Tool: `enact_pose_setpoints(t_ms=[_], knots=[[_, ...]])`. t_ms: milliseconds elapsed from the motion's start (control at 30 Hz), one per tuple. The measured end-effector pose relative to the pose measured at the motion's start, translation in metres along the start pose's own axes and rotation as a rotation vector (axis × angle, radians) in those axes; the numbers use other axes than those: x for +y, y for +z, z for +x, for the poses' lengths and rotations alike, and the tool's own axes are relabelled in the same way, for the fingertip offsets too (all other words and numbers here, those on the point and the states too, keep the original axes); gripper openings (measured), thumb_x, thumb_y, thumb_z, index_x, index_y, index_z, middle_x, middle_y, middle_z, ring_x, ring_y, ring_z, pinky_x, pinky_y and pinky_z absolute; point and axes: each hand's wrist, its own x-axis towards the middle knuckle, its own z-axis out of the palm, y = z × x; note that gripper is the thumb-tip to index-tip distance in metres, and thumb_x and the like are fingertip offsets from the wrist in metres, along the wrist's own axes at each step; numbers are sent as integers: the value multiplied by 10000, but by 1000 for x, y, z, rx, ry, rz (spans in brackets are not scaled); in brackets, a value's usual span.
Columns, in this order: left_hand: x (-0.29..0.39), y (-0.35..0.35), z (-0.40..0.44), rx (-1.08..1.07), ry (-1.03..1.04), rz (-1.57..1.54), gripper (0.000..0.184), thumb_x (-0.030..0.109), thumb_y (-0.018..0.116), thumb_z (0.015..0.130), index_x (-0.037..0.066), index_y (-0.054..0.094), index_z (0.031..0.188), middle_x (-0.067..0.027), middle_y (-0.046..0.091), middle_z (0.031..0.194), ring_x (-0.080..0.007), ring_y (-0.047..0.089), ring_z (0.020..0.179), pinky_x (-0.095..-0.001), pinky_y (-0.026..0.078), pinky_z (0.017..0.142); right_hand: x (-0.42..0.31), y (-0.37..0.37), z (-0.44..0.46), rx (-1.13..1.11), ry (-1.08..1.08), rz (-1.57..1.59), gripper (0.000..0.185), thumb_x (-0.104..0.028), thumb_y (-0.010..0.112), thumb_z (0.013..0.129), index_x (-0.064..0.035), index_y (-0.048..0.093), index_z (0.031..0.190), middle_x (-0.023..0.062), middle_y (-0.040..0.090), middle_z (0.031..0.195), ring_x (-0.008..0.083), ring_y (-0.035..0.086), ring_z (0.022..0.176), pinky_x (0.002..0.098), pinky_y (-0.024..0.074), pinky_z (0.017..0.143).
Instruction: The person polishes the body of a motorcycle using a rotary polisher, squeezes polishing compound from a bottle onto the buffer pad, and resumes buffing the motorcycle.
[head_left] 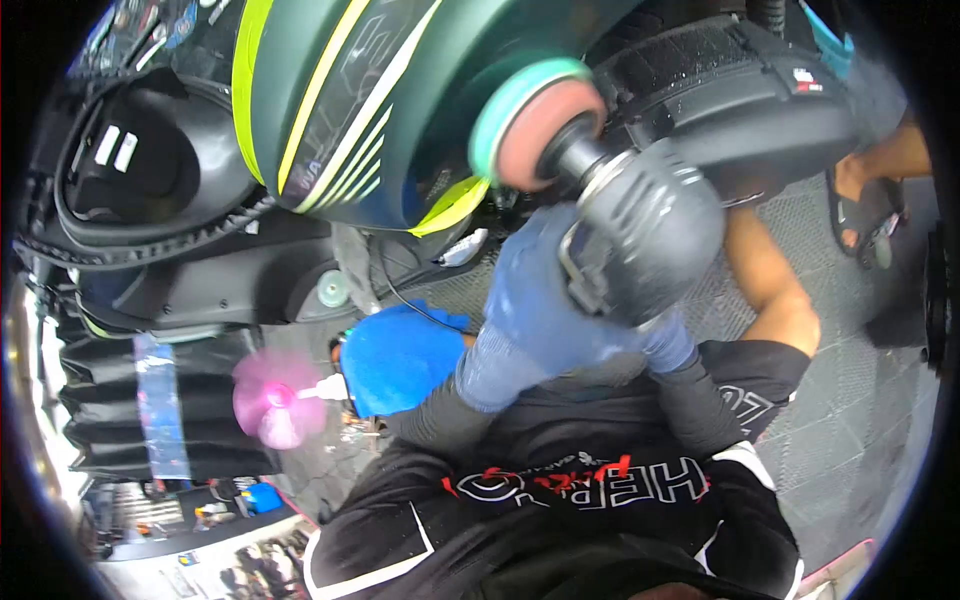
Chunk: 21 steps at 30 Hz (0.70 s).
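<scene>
A black polisher [660, 225] with a pink and green foam pad [545, 125] is held in front of my body. My left hand [530, 290], in a blue glove, is closed around the polisher's near side. My right hand [668, 343], also gloved in blue, sits under the machine's rear; its fingers are mostly hidden behind the body. The pad's face is turned toward a glossy dark green panel [440, 100] with yellow and white stripes. Whether pad and panel touch, I cannot tell.
Over my left leg lies a blue cloth [400, 360], beside a blurred pink fan [279, 397]. Black vehicle parts [200, 270] spread across the left. A black tire [660, 90] stands behind the polisher. At the right is another person's sandaled foot [855, 215] on grey floor tiles [840, 400].
</scene>
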Motion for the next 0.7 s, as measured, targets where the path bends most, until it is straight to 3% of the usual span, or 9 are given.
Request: enact_pose_setpoints(t_ms=[33, 100, 267, 333, 367, 433, 500, 600, 700], knots=[[-3, -11, -11, -81, -46, 81, 1005, 373, 1004, 477, 2, 591, 1315, -180, 697, 1152, -412, 698, 1034, -489, 534, 968, 30, -4, 10, -5, -18, 43, 590, -230, 483, 1110, -58, 242, 1621, 161, 372, 1634, 258, 503, 1413, 376, 539, 1076], [1, -38, -20, -204, -75, 179, 1000, 387, 1005, 490, 0, 591, 1313, -180, 695, 1162, -423, 691, 1042, -495, 525, 978, 105, -13, 35, -321, 7, 333, 599, -278, 524, 1100, -37, 288, 1595, 167, 463, 1547, 283, 552, 1358, 372, 570, 1021], [13, -77, -27, -373, -279, 333, 887, 462, 985, 590, -5, 631, 1255, -179, 712, 1112, -396, 720, 967, -459, 570, 871, 79, 61, 10, -614, -67, 691, 611, -206, 590, 1060, 10, 337, 1574, 193, 498, 1525, 283, 550, 1379, 394, 482, 1135], [3, -83, -40, -377, -176, 373, 850, 459, 978, 615, 0, 640, 1245, -171, 724, 1082, -365, 738, 922, -436, 587, 813, 68, 73, 2, -769, -87, 831, 618, -170, 624, 1040, 33, 362, 1563, 206, 516, 1514, 283, 548, 1389, 404, 437, 1192], [9, -82, -36, -383, -287, 366, 747, 452, 961, 637, 43, 692, 1201, -138, 748, 1094, -338, 738, 979, -440, 575, 871, 172, 1, 50, -785, 7, 596, 753, -301, 706, 995, -16, 341, 1590, 151, 499, 1549, 275, 531, 1408, 417, 403, 1219], [10, -82, -29, -402, -393, 375, 646, 444, 944, 659, 86, 745, 1158, -106, 772, 1106, -311, 738, 1035, -443, 564, 929, 142, 37, 39, -683, -115, 508, 697, -300, 634, 1027, -24, 329, 1590, 146, 491, 1545, 254, 532, 1394, 400, 424, 1195], [6, -81, -26, -399, -247, 356, 814, 450, 976, 628, 16, 643, 1231, -150, 736, 1062, -340, 748, 913, -429, 590, 788, 144, 43, 43, -579, -265, 149, 644, -299, 562, 1059, -31, 317, 1591, 141, 482, 1542, 234, 532, 1381, 382, 444, 1170], [18, -70, -9, -389, -253, 400, 790, 436, 978, 633, 23, 646, 1219, -138, 750, 1024, -325, 755, 868, -418, 590, 787, 142, 46, 47, -399, -590, -482, 570, -297, 454, 1107, -42, 299, 1592, 133, 469, 1537, 204, 533, 1360, 357, 475, 1134], [29, -57, 12, -366, -262, 342, 780, 427, 982, 636, 20, 644, 1210, -128, 759, 986, -318, 757, 825, -411, 591, 788, 118, 43, 47, -343, -707, -675, 525, -296, 382, 1139, -49, 288, 1593, 128, 461, 1533, 184, 533, 1346, 340, 496, 1109]])
